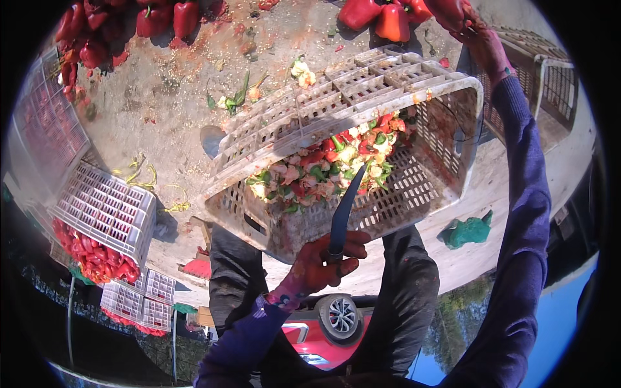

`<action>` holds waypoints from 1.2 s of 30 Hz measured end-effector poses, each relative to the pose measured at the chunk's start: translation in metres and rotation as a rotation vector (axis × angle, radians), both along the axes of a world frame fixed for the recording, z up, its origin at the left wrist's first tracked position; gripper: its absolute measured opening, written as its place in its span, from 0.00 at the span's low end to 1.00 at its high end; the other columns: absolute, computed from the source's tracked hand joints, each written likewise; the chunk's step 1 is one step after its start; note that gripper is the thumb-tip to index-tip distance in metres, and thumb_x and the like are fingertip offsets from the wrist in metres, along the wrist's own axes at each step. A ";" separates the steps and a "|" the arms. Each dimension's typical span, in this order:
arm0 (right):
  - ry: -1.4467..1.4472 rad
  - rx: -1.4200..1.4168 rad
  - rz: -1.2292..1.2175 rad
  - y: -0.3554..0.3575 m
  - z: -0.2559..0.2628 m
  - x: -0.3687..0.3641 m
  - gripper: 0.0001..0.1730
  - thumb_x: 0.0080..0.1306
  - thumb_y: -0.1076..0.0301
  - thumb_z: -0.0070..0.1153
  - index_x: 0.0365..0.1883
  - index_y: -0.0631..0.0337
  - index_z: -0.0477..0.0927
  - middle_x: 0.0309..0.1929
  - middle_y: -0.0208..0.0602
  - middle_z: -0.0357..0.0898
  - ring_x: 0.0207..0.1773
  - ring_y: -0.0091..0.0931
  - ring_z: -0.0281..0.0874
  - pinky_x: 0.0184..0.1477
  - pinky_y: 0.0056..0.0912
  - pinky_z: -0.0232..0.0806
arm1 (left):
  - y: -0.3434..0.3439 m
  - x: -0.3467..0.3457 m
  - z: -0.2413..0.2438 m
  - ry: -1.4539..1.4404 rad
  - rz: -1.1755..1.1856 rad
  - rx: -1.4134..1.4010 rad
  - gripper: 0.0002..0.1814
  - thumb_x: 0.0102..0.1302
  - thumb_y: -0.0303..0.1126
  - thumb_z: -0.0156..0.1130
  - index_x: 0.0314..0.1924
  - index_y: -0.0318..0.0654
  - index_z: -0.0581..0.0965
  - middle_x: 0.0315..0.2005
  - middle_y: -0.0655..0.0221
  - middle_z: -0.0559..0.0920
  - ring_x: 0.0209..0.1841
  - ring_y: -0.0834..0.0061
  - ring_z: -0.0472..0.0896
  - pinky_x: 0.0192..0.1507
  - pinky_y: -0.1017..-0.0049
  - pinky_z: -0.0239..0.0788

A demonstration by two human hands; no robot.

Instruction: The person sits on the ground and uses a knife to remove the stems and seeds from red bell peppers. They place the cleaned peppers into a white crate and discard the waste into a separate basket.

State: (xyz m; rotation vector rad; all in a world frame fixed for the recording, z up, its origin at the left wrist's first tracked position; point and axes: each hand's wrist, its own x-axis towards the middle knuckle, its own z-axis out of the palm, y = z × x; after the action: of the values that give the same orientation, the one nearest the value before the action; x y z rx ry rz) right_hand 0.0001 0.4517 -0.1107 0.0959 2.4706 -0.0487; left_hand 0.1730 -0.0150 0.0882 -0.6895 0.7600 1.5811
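Observation:
My left hand (318,264) grips a knife (347,211), its dark blade pointing up and away from me. Behind the blade, a dirty white plastic crate (368,92) lies tipped on its side, its mouth facing me. Inside it are heaped pepper cores (335,165) with green stems, pale seeds and red scraps. At the upper right my right hand (480,46), arm stretched out, holds a red bell pepper (444,12), partly cut off by the picture's edge. Close by it, several whole red peppers (393,22) rest on the ground.
More red peppers (155,22) are piled at the upper left. On the left, a white crate (104,208) stands near red peppers (97,252). Another crate (555,92) is at far right, a green cloth-like piece (468,230) below it. Seeds litter the concrete. A red car (320,334) is behind.

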 end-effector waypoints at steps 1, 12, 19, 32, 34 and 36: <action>0.026 -0.051 0.000 -0.021 -0.002 -0.016 0.19 0.58 0.59 0.45 0.47 0.54 0.71 0.40 0.34 0.75 0.50 0.27 0.69 0.47 0.33 0.64 | -0.002 0.008 -0.001 0.052 0.025 -0.027 0.10 0.55 0.24 0.57 0.40 0.35 0.75 0.47 0.63 0.74 0.48 0.73 0.71 0.50 0.73 0.62; -0.163 0.045 0.097 -0.164 -0.033 -0.134 0.18 0.59 0.61 0.43 0.47 0.54 0.71 0.41 0.31 0.75 0.51 0.24 0.68 0.48 0.32 0.64 | -0.026 -0.022 -0.001 0.075 0.026 0.023 0.13 0.56 0.27 0.58 0.42 0.34 0.72 0.41 0.68 0.77 0.41 0.80 0.75 0.45 0.79 0.65; 0.020 -0.064 0.574 -0.071 -0.159 -0.065 0.12 0.53 0.57 0.41 0.29 0.50 0.75 0.30 0.32 0.77 0.34 0.30 0.74 0.43 0.29 0.63 | -0.032 -0.024 0.004 -0.036 0.130 0.187 0.22 0.54 0.30 0.60 0.50 0.32 0.68 0.44 0.64 0.72 0.34 0.85 0.68 0.34 0.82 0.60; -0.348 -1.198 -1.342 -0.259 -0.096 -0.080 0.21 0.62 0.63 0.49 0.52 0.62 0.65 0.46 0.39 0.71 0.45 0.29 0.73 0.46 0.29 0.69 | -0.044 -0.017 0.008 -0.322 0.577 0.166 0.16 0.54 0.17 0.55 0.45 0.26 0.68 0.41 0.64 0.74 0.38 0.80 0.72 0.42 0.77 0.64; -0.338 -1.463 -1.359 -0.270 -0.086 -0.084 0.19 0.66 0.62 0.40 0.53 0.60 0.63 0.49 0.44 0.68 0.47 0.33 0.72 0.50 0.34 0.67 | -0.051 -0.020 -0.001 0.180 0.152 -0.021 0.15 0.55 0.21 0.56 0.44 0.27 0.69 0.39 0.65 0.75 0.37 0.81 0.73 0.41 0.79 0.65; -0.367 -1.227 -1.176 -0.255 -0.063 -0.068 0.21 0.65 0.62 0.44 0.53 0.62 0.62 0.49 0.42 0.69 0.48 0.32 0.72 0.50 0.30 0.66 | -0.052 -0.025 0.000 0.232 0.155 -0.236 0.10 0.51 0.26 0.61 0.35 0.35 0.75 0.37 0.66 0.78 0.39 0.71 0.77 0.42 0.76 0.67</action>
State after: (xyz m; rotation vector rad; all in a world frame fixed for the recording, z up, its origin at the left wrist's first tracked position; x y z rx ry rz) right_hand -0.0679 0.1969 -0.1741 0.8642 1.3497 -1.7520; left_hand 0.1483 -0.0668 0.0878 -0.7571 1.0995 1.7498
